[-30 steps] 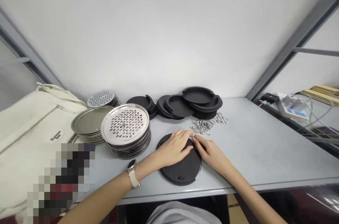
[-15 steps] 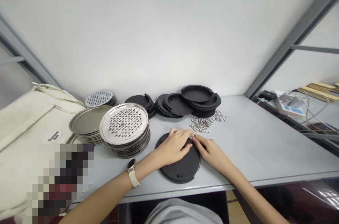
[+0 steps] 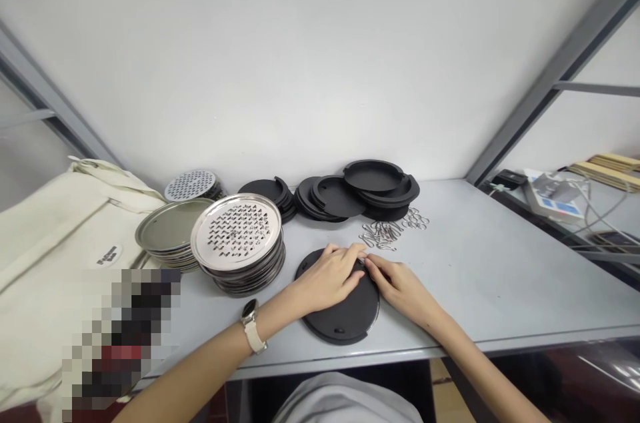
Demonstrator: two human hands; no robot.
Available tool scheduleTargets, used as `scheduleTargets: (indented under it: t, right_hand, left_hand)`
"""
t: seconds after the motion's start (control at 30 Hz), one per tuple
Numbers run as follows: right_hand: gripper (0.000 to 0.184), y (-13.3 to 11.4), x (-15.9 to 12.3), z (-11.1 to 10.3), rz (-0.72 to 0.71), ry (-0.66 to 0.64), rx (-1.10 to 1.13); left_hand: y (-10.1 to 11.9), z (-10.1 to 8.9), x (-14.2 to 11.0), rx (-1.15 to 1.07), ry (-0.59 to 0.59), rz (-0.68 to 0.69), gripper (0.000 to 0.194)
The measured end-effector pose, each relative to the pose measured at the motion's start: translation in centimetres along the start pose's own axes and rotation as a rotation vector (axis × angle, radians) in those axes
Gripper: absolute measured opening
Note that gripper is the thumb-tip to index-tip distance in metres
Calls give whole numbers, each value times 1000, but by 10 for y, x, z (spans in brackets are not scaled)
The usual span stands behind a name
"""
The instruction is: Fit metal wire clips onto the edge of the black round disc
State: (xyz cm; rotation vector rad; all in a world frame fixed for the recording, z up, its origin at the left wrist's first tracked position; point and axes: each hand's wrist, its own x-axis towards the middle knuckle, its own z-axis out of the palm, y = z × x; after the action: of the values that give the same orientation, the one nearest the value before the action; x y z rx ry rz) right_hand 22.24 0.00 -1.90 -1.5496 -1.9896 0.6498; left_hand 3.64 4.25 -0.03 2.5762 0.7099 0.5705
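A round black disc [image 3: 340, 316] with small slots near its rim lies on the table close to the front edge. My left hand [image 3: 330, 280] is laid over it, holding it, thumb on its face and fingers reaching its upper right rim. There my right hand [image 3: 395, 283] has thumb and forefinger pinched together against the rim, touching the left fingertips. A small shiny bit shows between the hands, but the fingers hide most of it. Just beyond the hands lies a heap of metal hooks [image 3: 383, 234], with several wire rings [image 3: 416, 219] beside it.
Left of the disc stand stacked perforated metal grater plates [image 3: 235, 230] and plain metal lids [image 3: 170, 226]. More perforated plates [image 3: 190, 185] sit behind. Black round parts [image 3: 373, 176] are piled along the wall. A cream bag [image 3: 60, 230] lies at left; a side shelf holds boxes and cables [image 3: 555, 200].
The view has shifted very slightly. Both hands keep almost the same place at the disc's upper right rim, with only slight finger movement.
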Motion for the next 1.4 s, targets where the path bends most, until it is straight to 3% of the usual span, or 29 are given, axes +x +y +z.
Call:
scheduleTargets:
  t: [0.13, 0.4, 1.07, 1.4]
  right_hand:
    - [33, 0, -2, 0, -5, 1, -21]
    - [21, 1, -3, 0, -34, -20, -39]
    - [34, 0, -2, -1, -30, -28, 12]
    - [18, -1, -5, -2, -50, -21, -54]
  left_hand:
    - [0, 0, 0, 0, -9, -16, 26]
    - [1, -1, 0, 0, -3, 13, 31]
    - [-3, 3, -1, -52, -13, 8, 36]
    - [-3, 3, -1, -23, -22, 28, 35]
